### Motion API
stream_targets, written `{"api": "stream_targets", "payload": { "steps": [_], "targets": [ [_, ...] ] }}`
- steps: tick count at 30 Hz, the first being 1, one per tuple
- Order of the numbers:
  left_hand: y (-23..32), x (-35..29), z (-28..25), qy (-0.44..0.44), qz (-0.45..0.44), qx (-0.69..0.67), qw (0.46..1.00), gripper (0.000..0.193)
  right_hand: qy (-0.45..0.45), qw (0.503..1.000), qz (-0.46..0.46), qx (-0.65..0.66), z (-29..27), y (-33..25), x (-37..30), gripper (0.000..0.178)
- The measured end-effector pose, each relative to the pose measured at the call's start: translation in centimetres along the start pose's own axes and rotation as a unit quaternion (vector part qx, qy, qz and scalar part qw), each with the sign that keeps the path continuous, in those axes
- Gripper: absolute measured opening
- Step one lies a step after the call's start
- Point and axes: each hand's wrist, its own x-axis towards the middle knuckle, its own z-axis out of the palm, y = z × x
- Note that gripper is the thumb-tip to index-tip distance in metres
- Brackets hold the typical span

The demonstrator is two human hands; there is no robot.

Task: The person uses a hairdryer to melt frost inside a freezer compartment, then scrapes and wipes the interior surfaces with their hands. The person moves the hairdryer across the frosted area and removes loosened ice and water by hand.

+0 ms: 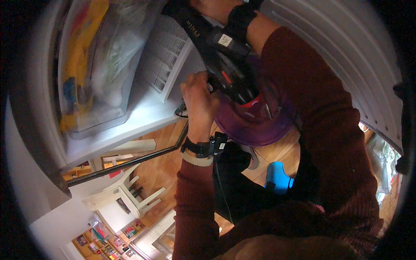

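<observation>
At the top edge, my right hand (214,9) is partly cut off, its visible fingers closed around the upper end of a long black package (197,37) with gold print and a red mark. The package slants down into a round purple bowl (253,128), where something red (255,104) also shows. My left hand (199,97) has its fingers curled at the left side of the bowl, close beside the package; its grip is partly hidden. Both wrists carry black straps with small black boxes.
An open fridge stands at left, with a clear drawer (102,123) of bagged food and a white slotted panel (167,63). A ridged white door panel (346,52) is at right. Below are the wooden floor (167,147), a blue object (279,175) and a white chair (115,206).
</observation>
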Motion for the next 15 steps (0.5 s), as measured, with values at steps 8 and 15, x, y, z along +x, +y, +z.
{"api": "stream_targets", "payload": {
  "steps": [8, 15],
  "targets": [
    [0.6, -0.3, -0.4, 0.000, 0.022, 0.015, 1.000, 0.035, 0.049, 0.816, 0.371, 0.441, -0.2, -1.6, 1.6, 0.013],
    [1.1, -0.4, -0.5, 0.012, 0.009, 0.026, 1.000, 0.033, 0.041, 0.812, 0.408, 0.415, -0.7, -1.4, 1.1, 0.020]
  ]
}}
